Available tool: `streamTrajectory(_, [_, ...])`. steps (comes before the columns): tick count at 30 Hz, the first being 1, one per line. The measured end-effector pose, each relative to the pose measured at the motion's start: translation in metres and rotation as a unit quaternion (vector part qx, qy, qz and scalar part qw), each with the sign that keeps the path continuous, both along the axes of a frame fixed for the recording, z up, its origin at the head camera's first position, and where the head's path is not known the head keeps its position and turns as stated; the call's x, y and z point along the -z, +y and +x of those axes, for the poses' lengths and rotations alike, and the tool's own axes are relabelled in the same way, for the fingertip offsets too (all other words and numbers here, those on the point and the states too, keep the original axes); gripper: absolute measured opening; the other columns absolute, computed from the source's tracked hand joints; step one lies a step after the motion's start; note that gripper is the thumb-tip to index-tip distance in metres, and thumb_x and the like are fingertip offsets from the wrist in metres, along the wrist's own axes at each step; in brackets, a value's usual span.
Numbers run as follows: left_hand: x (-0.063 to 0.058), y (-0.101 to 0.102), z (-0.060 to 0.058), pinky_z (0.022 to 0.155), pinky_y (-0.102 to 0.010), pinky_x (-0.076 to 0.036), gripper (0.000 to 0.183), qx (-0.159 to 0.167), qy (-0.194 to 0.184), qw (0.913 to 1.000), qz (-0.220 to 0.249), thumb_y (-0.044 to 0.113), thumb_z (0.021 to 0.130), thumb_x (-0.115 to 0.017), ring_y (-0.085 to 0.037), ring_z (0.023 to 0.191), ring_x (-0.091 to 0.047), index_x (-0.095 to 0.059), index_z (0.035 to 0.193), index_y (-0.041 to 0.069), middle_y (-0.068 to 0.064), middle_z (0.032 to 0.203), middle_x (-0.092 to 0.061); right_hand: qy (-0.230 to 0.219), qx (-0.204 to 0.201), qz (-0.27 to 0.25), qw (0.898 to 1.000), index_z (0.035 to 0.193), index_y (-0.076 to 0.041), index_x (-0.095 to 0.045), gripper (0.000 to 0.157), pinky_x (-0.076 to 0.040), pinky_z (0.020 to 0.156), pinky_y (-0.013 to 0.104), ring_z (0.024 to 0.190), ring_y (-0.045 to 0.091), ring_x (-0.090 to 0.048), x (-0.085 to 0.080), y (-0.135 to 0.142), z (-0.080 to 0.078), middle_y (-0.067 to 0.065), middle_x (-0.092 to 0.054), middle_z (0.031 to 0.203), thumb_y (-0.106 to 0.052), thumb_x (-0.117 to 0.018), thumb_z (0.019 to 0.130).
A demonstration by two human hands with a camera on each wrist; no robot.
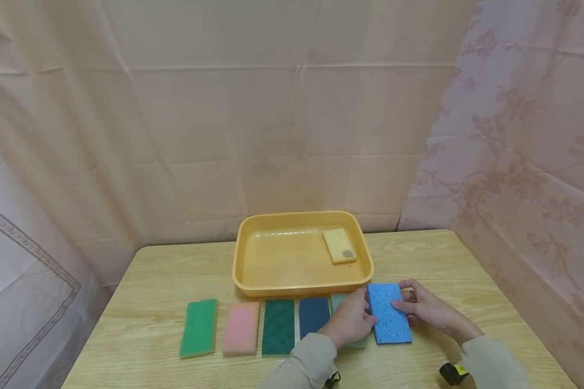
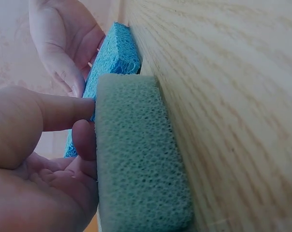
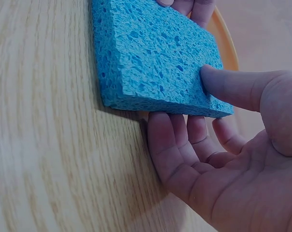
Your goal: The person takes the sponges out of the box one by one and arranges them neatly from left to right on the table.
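Observation:
A speckled blue sponge (image 1: 388,319) lies at the right end of a row of sponges, one edge raised off the table in the right wrist view. My right hand (image 1: 425,309) grips its right edge, thumb (image 3: 233,86) on the upper face and fingers underneath. On the opposite edge my left hand (image 1: 351,319) pinches it, with the thumb (image 2: 64,113) against it. Beneath and beside the left hand is a pale green sponge (image 2: 136,154), partly hidden in the head view. A dark blue sponge (image 1: 314,314) lies just left of that hand.
Further left lie a dark green sponge (image 1: 278,327), a pink sponge (image 1: 241,328) and a green sponge (image 1: 198,328). Behind the row stands a yellow tray (image 1: 282,259), holding a pale yellow sponge (image 1: 337,243) with a grey spot. Curtains hang around the wooden table (image 1: 165,281).

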State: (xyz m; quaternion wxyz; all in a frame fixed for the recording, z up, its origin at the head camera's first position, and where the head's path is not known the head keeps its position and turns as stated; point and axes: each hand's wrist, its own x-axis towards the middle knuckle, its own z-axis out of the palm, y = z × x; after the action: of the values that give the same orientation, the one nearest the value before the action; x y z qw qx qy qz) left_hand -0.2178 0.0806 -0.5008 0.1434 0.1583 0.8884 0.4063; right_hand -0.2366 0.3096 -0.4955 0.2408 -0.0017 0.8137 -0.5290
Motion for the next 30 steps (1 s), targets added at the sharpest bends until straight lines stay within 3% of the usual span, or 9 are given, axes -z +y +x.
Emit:
streamTrajectory(9, [-0.0001, -0.0013, 0.0007, 0.073, -0.025, -0.054, 0.062, -0.002, -0.019, 0.9996, 0.02, 0.014, 0.094, -0.075, -0.004, 0.082, -0.06, -0.045, 0.147, 0.006, 0.003, 0.1, -0.062, -0.001, 0.003, 0.006, 1.0, 0.135, 0.004, -0.029, 0.06, -0.055, 0.076, 0.038, 0.089, 0.023, -0.06, 0.0003, -0.0009, 0.0017, 0.015, -0.058, 0.105, -0.024, -0.068, 0.1])
streamTrajectory(21, [0.0008, -0.0016, -0.001, 0.078, -0.025, -0.054, 0.059, 0.003, -0.017, 0.9997, 0.018, 0.016, 0.094, -0.075, -0.004, 0.087, -0.059, -0.046, 0.145, 0.003, 0.001, 0.104, -0.06, -0.008, 0.006, -0.004, 1.0, 0.134, 0.003, -0.03, 0.06, -0.055, 0.077, 0.038, 0.09, 0.023, -0.059, 0.0035, -0.002, 0.0015, 0.015, -0.057, 0.104, -0.025, -0.069, 0.099])
streamTrajectory(30, [-0.0006, -0.0065, -0.003, 0.075, -0.025, -0.052, 0.054, 0.015, -0.017, 0.9991, 0.037, 0.014, 0.094, -0.074, -0.005, 0.081, -0.056, -0.048, 0.139, -0.001, -0.002, 0.108, -0.058, -0.014, 0.021, 0.032, 0.999, 0.136, 0.003, -0.032, 0.063, -0.052, 0.078, 0.037, 0.093, 0.024, -0.056, -0.0001, -0.0065, -0.0003, 0.014, -0.055, 0.105, -0.029, -0.071, 0.097])
